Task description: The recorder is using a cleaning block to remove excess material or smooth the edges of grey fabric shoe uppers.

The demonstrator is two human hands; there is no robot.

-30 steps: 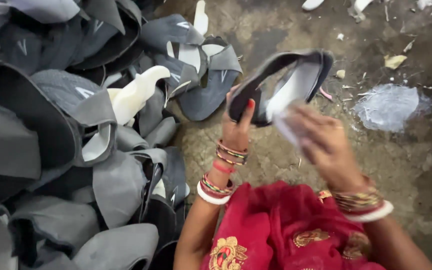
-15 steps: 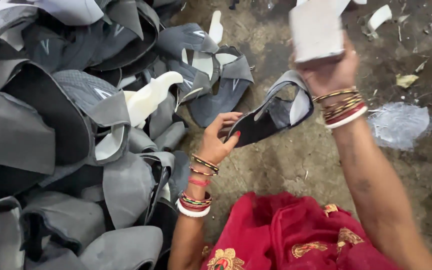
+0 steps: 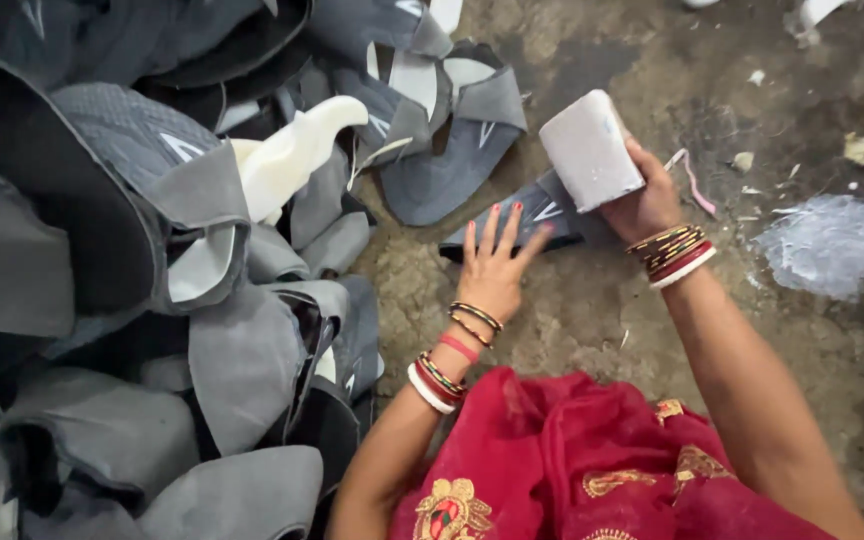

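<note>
A dark grey shoe upper (image 3: 542,218) lies flat on the dirty floor in the middle of the head view. My left hand (image 3: 495,262) presses on its near end with the fingers spread and flat. My right hand (image 3: 644,205) grips a pale grey rectangular block (image 3: 589,150), tilted, with its lower end right over the far end of the upper. Both wrists wear several bangles. Part of the upper is hidden under my hands and the block.
A big heap of grey shoe uppers (image 3: 132,300) fills the left half. A cream plastic shoe form (image 3: 292,150) sticks out of it. My red embroidered cloth (image 3: 572,460) covers the bottom centre. A pale stain (image 3: 832,245) and scraps mark the floor at right.
My left hand has laid the upper down flat and spread over it. My right hand has come down from its raised position, bringing the block onto the upper.
</note>
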